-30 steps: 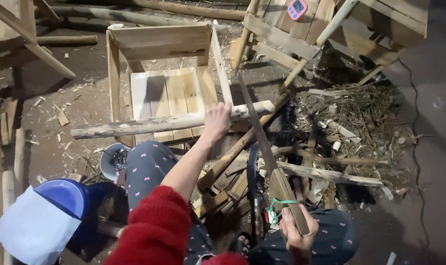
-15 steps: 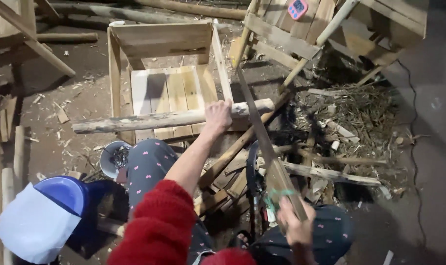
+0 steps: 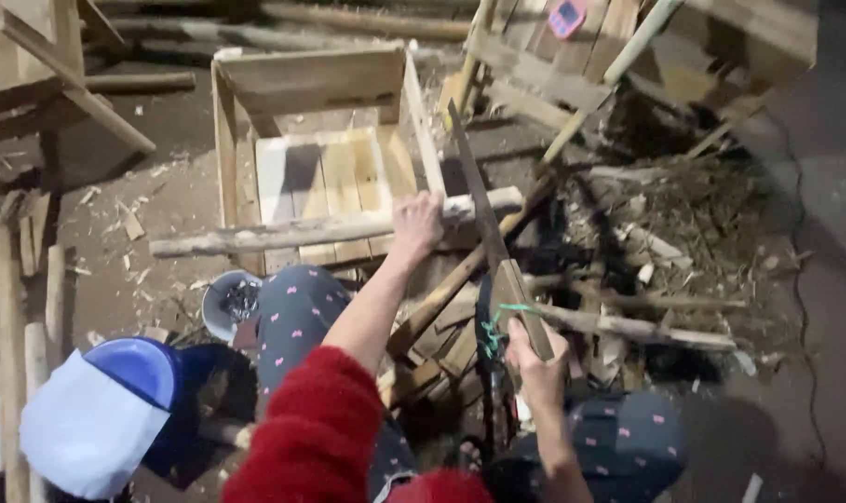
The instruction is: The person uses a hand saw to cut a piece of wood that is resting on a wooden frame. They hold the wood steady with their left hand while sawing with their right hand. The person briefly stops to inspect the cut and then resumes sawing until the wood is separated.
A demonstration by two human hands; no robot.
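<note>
- Head view: our left hand [image 3: 416,224] wraps round the rough wooden pole [image 3: 320,230], lying crosswise over the near edge of the open wooden crate [image 3: 316,84]
- Our right hand [image 3: 534,359] grips the handle of the handsaw [image 3: 486,219], blade angled far across the pole just right of the left hand
- We judge steady pressing and long, straight strokes, fingers kept off the blade, serve best
- A blue bucket [image 3: 139,373] sits near left; scrap sticks [image 3: 646,328] lie right

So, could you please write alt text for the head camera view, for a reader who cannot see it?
Seen from above, a person's left hand presses a long wooden stick across an open wooden crate, while the right hand holds a saw angled over the stick. Wood scraps cover the ground.
</note>
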